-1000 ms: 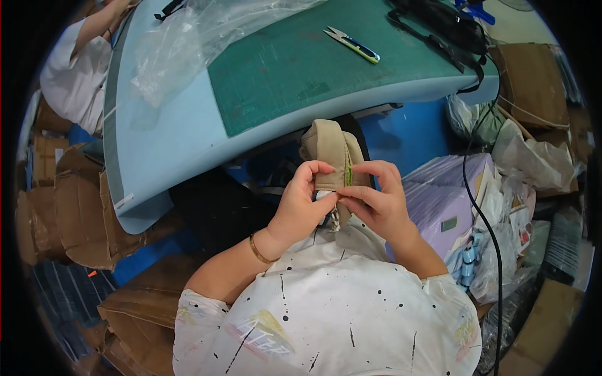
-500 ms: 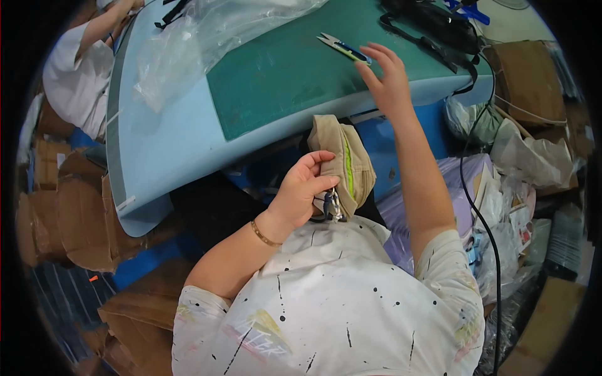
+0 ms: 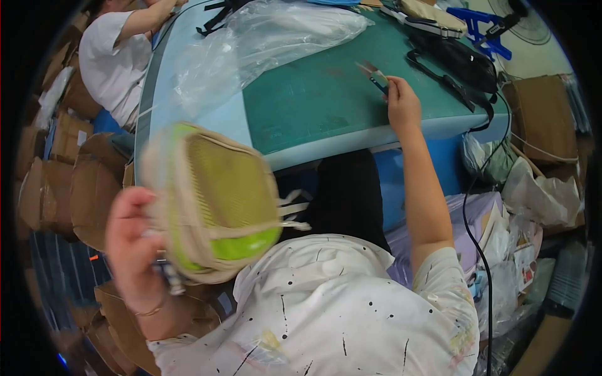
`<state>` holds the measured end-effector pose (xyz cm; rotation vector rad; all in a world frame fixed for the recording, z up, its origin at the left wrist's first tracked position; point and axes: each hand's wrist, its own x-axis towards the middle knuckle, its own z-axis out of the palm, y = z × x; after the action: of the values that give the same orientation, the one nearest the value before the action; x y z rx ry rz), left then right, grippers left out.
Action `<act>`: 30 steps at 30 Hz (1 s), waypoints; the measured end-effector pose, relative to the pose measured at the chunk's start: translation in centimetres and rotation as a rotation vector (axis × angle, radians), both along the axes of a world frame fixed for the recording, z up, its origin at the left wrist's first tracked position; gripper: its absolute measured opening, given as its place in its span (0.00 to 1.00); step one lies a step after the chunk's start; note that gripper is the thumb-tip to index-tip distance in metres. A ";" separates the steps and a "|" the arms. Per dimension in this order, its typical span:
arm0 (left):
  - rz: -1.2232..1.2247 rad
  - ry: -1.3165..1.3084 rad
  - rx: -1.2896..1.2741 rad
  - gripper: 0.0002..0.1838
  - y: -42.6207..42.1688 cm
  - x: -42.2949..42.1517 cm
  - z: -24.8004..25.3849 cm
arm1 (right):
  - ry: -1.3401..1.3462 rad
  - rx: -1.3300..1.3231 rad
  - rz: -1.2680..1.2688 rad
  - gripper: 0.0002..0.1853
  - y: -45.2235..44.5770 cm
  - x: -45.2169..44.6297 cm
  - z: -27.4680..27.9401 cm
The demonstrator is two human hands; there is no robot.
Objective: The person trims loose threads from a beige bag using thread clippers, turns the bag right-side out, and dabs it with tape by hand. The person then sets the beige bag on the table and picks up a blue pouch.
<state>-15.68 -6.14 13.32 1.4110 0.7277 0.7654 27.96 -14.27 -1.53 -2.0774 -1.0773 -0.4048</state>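
A small beige bag with a mesh panel and lime-green trim is raised at the left, off the table's near edge. My left hand, blurred by motion, grips its left side, with pale straps hanging from the bag's right side. Over the green mat, my right hand is closed around a pair of thread snips, blades pointing up and left. The blades are smeared by motion.
Clear plastic sheeting lies across the table's far left. A black bag with straps sits at the right edge. Cardboard boxes stand at left. A co-worker in a white shirt is at far left. A black cable hangs at right.
My right hand has picked up the snips from the mat. My left hand has swung the bag left and turned its mesh side into view. The camera view has shifted.
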 end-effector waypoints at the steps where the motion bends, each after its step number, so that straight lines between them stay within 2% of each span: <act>1: 0.086 -0.013 0.101 0.28 -0.4 0.4 2.2 | 0.259 0.106 0.081 0.11 -0.2 -0.7 0.3; 2: 0.092 -0.060 0.162 0.27 -0.3 1.2 3.6 | 0.518 0.209 0.160 0.12 -0.5 -1.3 0.6; 3: 0.130 0.008 0.221 0.25 -0.4 2.6 4.9 | 0.521 0.207 0.170 0.12 -0.6 -1.9 0.8; 5: 0.021 0.128 0.297 0.22 -0.1 6.6 5.2 | 0.702 0.317 0.219 0.14 -0.8 -3.1 1.3; 6: -0.056 0.218 0.340 0.22 0.4 8.8 4.3 | 0.700 0.320 0.225 0.14 -1.3 -3.9 1.4; 8: -0.191 0.234 0.618 0.20 2.4 13.5 -1.0 | 0.996 0.591 0.259 0.13 -2.8 -5.7 1.4; 9: -0.286 0.183 0.383 0.20 2.5 15.8 -3.9 | 0.989 0.606 0.254 0.13 -3.6 -6.2 1.2; 11: -0.412 0.175 0.195 0.21 2.7 19.4 -9.3 | 1.090 0.623 0.226 0.13 -5.3 -6.9 0.2; 12: -0.447 0.155 0.131 0.22 2.7 20.5 -11.1 | 1.087 0.634 0.208 0.13 -6.2 -7.1 -0.4; 14: -0.442 0.084 0.033 0.22 2.7 21.3 -11.9 | 1.116 0.486 0.278 0.13 -7.7 -7.9 -1.8; 16: -0.436 -0.056 -0.163 0.23 3.1 21.1 -12.5 | 1.125 0.480 0.315 0.07 -8.1 -9.1 -2.6; 19: -0.473 -0.100 -0.231 0.23 3.4 20.4 -12.4 | 1.008 0.406 0.330 0.10 -7.0 -10.9 -3.0; 24: -0.505 -0.099 -0.219 0.23 3.2 20.3 -12.3 | 0.939 0.343 0.417 0.13 -4.2 -12.9 -1.2; 26: -0.455 -0.041 0.002 0.22 2.8 20.4 -12.5 | 0.921 0.355 0.413 0.13 -3.3 -13.1 -0.1; 28: -0.456 -0.035 0.010 0.22 2.8 20.3 -12.7 | 0.906 0.361 0.411 0.14 -2.7 -13.2 0.2; 30: -0.458 -0.027 0.020 0.22 3.0 20.2 -13.0 | 0.755 0.334 0.425 0.14 -2.1 -13.1 -0.1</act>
<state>4.53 -3.18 0.28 1.5085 0.3530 0.4321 14.88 -16.41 -1.58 -1.4454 -0.8654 0.3698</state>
